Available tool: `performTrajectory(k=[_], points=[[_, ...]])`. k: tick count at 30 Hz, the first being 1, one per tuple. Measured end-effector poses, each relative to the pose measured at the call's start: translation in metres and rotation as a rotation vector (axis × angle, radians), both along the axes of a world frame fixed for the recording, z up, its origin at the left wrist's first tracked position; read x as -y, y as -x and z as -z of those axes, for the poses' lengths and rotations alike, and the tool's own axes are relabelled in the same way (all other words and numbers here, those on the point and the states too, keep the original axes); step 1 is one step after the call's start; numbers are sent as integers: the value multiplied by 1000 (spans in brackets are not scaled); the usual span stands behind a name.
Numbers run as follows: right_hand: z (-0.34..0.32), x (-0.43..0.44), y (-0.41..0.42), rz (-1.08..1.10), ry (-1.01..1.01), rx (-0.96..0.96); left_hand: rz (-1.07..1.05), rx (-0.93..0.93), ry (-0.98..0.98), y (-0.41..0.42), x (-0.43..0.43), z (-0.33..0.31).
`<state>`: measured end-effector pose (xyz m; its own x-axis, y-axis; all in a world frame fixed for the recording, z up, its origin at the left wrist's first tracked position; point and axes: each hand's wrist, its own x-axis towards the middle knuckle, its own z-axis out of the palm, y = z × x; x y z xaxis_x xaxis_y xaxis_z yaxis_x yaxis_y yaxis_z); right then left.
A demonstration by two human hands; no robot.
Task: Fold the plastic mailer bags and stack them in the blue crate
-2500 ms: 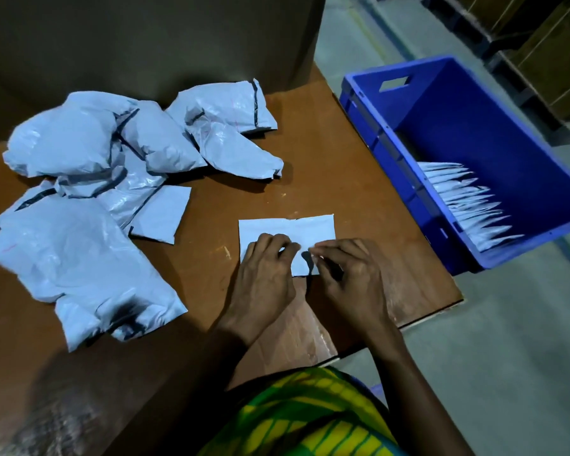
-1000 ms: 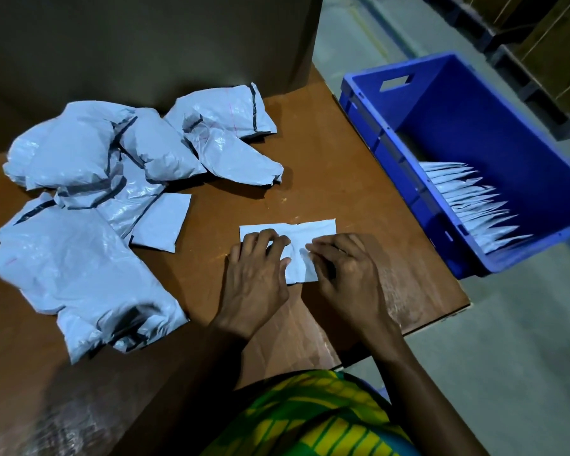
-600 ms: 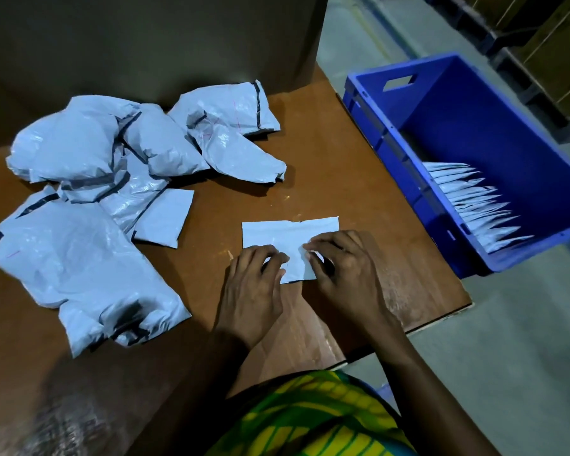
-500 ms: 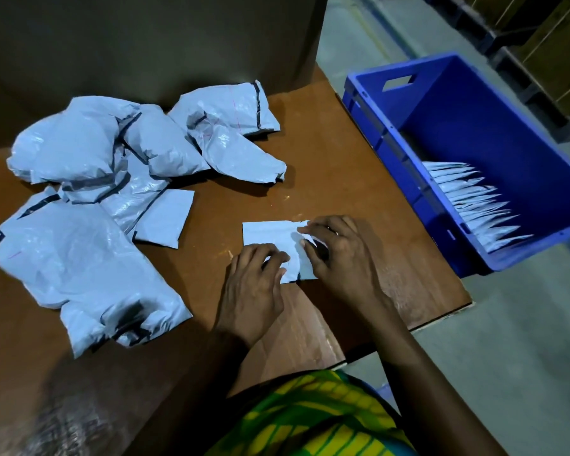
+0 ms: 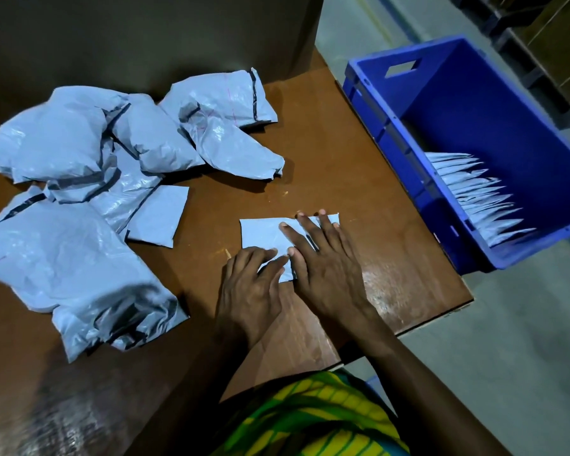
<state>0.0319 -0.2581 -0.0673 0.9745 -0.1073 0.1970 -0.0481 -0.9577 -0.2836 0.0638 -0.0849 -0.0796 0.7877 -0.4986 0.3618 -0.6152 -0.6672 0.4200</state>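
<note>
I press both of my hands down on 1 small mailer bag that lies flat on the brown table. It is folded into a little white block, and it sits near the front of the table, a bit to the right.

My right hand lies flat on the right part of the bag. Its fingers are straight and spread out, and the tips reach the far edge. My left hand rests on the near edge of the bag, with its fingers laid flat on the plastic. Neither hand grips anything; both just push down. The 2 hands touch each other at the thumbs.

On the left side of the table there is a big pile of puffy bags, grey-white with dark strips (I cannot tell how many). 1 small flat bag lies at the edge of that pile, well apart from the one under my hands.

The blue crate stands just beside the right edge of the table. Inside it, a row of folded bags leans along the wall closest to the table. The rest of the crate floor is bare blue.

A tall brown cardboard wall stands behind the table. The floor is grey. My yellow and green clothes show at the bottom.
</note>
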Motion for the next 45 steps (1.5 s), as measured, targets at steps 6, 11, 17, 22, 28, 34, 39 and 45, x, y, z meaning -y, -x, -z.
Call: performTrajectory(k=[6, 11, 17, 22, 28, 34, 39, 45], points=[[-5, 9, 1, -67, -67, -17, -3, -24, 117, -11, 6, -17], [-10, 12, 8, -20, -380, 76, 76, -55, 5, -23, 21, -13], [-10, 22, 35, 18, -419, 176, 102, -21, -275, -23, 22, -4], [-14, 30, 49, -73, -438, 70, 51, -33, -345, -25, 24, -2], [-18, 33, 54, -23, -464, 154, 26, -136, -105, -23, 21, -11], [-23, 33, 50, 27, -447, 355, 40, -298, 434, -10, -7, -41], [-57, 31, 26, 105, -445, 553, -118, -336, 690, -15, -14, -74], [-50, 39, -20, 167, -577, 310, -232, -291, 567, -41, 3, -56]])
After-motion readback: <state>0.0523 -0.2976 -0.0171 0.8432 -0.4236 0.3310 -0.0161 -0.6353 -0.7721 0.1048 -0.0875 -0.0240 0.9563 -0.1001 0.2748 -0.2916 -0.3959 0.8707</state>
